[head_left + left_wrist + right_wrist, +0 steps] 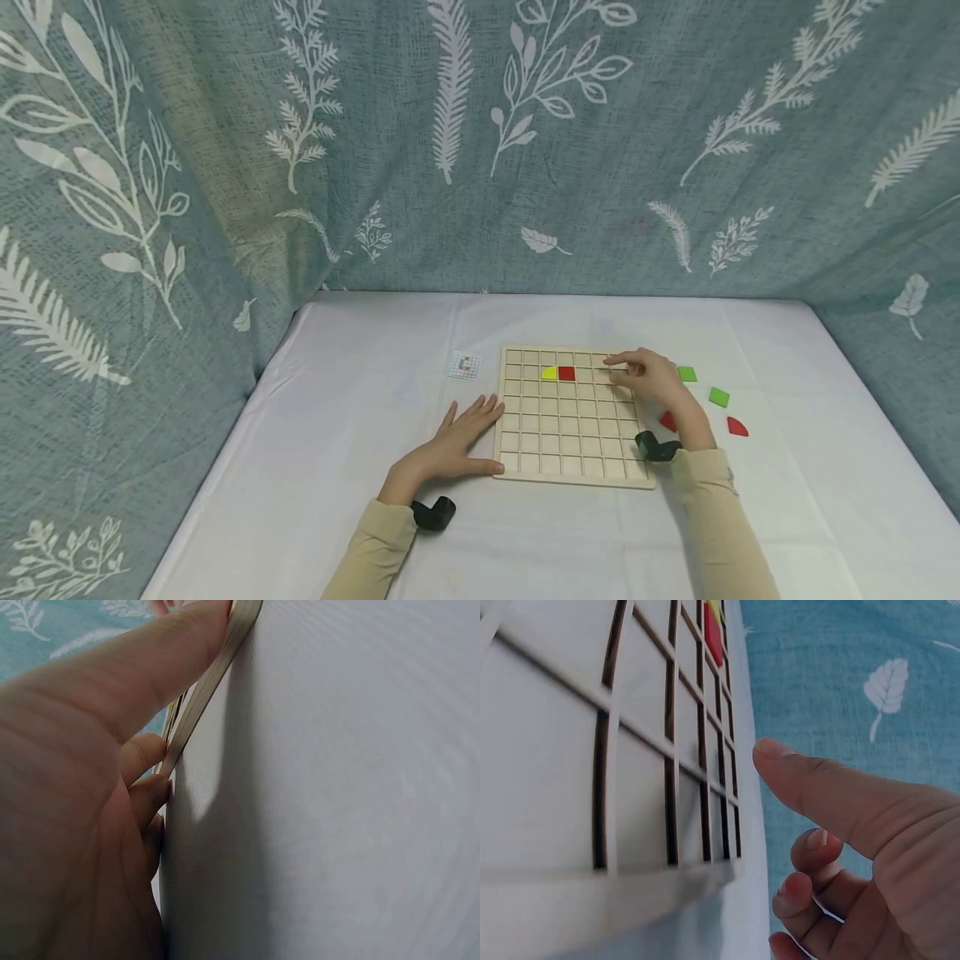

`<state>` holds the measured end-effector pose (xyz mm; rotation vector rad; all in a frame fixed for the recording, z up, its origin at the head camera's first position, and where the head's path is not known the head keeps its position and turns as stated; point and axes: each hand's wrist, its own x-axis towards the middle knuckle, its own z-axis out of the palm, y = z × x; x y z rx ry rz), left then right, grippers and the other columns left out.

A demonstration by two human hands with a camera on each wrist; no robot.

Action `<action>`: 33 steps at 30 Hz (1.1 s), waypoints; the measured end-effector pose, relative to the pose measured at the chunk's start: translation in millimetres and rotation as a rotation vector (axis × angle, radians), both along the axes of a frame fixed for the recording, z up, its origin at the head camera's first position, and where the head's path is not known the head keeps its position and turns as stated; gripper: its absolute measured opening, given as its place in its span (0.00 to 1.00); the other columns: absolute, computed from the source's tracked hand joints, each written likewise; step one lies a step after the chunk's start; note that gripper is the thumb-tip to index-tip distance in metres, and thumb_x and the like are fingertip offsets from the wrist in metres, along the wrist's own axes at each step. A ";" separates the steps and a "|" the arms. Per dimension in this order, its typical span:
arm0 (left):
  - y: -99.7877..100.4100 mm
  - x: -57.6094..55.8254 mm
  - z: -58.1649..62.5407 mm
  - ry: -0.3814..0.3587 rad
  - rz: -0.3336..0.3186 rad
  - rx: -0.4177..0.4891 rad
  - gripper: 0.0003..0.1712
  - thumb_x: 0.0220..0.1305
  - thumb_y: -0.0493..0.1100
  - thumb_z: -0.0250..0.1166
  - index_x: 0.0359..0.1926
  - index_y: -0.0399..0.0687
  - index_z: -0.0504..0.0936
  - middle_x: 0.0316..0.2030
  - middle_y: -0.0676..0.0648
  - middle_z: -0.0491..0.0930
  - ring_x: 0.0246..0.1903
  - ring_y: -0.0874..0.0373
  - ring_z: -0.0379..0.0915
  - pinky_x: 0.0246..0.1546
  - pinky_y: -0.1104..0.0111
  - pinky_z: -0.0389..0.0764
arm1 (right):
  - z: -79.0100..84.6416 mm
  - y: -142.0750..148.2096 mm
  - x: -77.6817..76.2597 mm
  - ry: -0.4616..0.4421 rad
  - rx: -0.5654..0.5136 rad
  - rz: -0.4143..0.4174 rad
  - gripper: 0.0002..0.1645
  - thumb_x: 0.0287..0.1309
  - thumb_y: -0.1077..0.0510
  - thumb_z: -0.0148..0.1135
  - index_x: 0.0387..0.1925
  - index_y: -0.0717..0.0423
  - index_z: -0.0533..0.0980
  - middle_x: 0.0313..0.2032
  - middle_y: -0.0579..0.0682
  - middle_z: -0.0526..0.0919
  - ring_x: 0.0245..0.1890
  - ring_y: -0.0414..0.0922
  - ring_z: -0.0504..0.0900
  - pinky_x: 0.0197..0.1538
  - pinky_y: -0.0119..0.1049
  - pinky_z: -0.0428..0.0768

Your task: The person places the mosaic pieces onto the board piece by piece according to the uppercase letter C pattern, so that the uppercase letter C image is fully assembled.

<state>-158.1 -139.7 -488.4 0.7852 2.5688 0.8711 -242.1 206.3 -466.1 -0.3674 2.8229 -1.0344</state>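
A wooden grid board [570, 429] lies flat on the table. In its upper rows a yellow curved-edge piece [550, 372] and a red square piece [567, 373] sit side by side in two cells. My left hand [450, 446] spreads its fingers along the board's left edge, with fingertips and thumb touching the rim; the thumb [172, 652] lies on that edge in the left wrist view. Over the upper right of the board hovers my right hand [654, 379]. Its thumb and fingers stand apart, and nothing shows between them in the right wrist view.
Right of the board lie two green square pieces [719, 397] and a red quarter-round piece [738, 427]. Another red piece [668, 421] is partly hidden by the right wrist. A small pattern card [464, 364] lies left of the board. A leaf-printed curtain [480, 233] hangs behind the table.
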 end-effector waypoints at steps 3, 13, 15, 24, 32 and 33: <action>-0.2 -0.2 0.6 0.001 0.006 0.001 0.51 0.54 0.59 0.65 0.72 0.46 0.50 0.72 0.44 0.44 0.72 0.48 0.33 0.68 0.47 0.26 | -0.4 5.6 1.3 -0.021 0.004 -0.016 0.18 0.56 0.54 0.63 0.50 0.52 0.79 0.27 0.50 0.68 0.25 0.45 0.62 0.25 0.34 0.61; 0.2 0.4 2.5 -0.004 0.014 -0.012 0.51 0.54 0.59 0.65 0.72 0.48 0.50 0.72 0.46 0.43 0.72 0.51 0.33 0.69 0.49 0.25 | 4.0 28.8 7.1 0.039 0.050 -0.022 0.17 0.56 0.56 0.63 0.48 0.53 0.80 0.28 0.51 0.72 0.26 0.45 0.63 0.27 0.34 0.62; 0.2 0.4 2.4 -0.003 0.015 -0.009 0.51 0.54 0.59 0.65 0.72 0.48 0.50 0.72 0.46 0.43 0.72 0.51 0.33 0.69 0.49 0.25 | 3.7 33.7 8.6 0.058 0.063 -0.013 0.17 0.55 0.56 0.64 0.48 0.54 0.80 0.27 0.50 0.71 0.26 0.44 0.63 0.28 0.34 0.61; 1.2 0.4 1.2 -0.004 0.014 -0.008 0.51 0.54 0.60 0.65 0.72 0.48 0.50 0.72 0.46 0.43 0.72 0.51 0.32 0.69 0.49 0.25 | 1.1 50.2 14.5 0.012 0.109 -0.063 0.18 0.55 0.55 0.64 0.48 0.55 0.80 0.24 0.49 0.67 0.25 0.44 0.63 0.27 0.34 0.60; 2.9 1.8 1.9 -0.019 0.028 -0.003 0.52 0.53 0.60 0.65 0.72 0.49 0.51 0.72 0.47 0.43 0.72 0.52 0.32 0.69 0.50 0.25 | 1.0 68.6 16.9 -0.067 0.112 -0.079 0.21 0.54 0.54 0.65 0.50 0.54 0.78 0.27 0.49 0.67 0.28 0.45 0.63 0.27 0.34 0.62; 3.1 1.9 2.0 -0.021 0.028 0.000 0.52 0.53 0.60 0.65 0.72 0.49 0.51 0.72 0.47 0.43 0.72 0.52 0.32 0.69 0.50 0.25 | 1.0 71.0 17.3 -0.067 0.111 -0.077 0.21 0.54 0.54 0.65 0.50 0.53 0.78 0.27 0.50 0.67 0.28 0.45 0.64 0.27 0.33 0.63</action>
